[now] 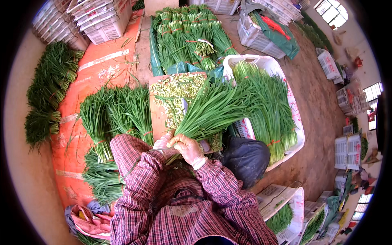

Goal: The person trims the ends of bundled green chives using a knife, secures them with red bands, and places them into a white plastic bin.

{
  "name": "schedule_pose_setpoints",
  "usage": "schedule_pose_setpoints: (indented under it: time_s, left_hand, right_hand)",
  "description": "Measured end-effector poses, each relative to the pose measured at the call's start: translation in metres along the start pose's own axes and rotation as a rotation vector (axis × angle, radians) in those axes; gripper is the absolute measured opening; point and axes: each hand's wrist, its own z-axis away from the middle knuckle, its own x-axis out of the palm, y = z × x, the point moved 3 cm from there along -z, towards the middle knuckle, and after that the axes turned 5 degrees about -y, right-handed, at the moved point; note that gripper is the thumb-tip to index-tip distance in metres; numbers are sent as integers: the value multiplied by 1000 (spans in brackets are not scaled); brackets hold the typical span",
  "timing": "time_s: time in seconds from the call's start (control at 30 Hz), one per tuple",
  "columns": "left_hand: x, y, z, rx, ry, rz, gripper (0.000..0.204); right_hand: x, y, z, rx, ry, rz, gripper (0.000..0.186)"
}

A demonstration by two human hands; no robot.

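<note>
A large bunch of green garlic chives (216, 107) lies across my hands, its leaves fanning out to the far right. My left hand (164, 143), in a thin pale glove, is closed round its lower stems. My gloved right hand (188, 149) is closed against the bunch right beside it, thumb and fingers pinched together; what sits between those fingertips is too small to tell. Beyond my hands a wooden board (157, 87) is strewn with cut pale stem ends (179, 87). The leaf tips reach over a white crate (300, 118) filled with chives.
Tied chive bunches (116, 110) lie left of the board on an orange sheet (98, 73). More bunches (183, 36) are stacked ahead on green sheeting. Stacked crates (102, 24) stand far left, and another crate (261, 36) far right. Dark bundles (53, 85) line the left wall.
</note>
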Motion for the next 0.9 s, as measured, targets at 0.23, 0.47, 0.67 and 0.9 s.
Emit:
schedule_pose_setpoints:
  time_s: [0.23,0.47,0.67,0.9]
  left_hand:
    - [11,-18,1,-157,552,-498,36]
    - [56,60,22,-443,1416,-783,31]
    - [14,26,20,7,145,-438,82]
    - [8,27,24,-152,113,-624,78]
  right_hand:
    - [45,2,-15,-81,8,277,18]
    - [41,-29,-24,136,-206,860,28]
    - [-51,-64,-13,-31,158,1141,35]
    - [-91,-52,-38,64,188,1613,34]
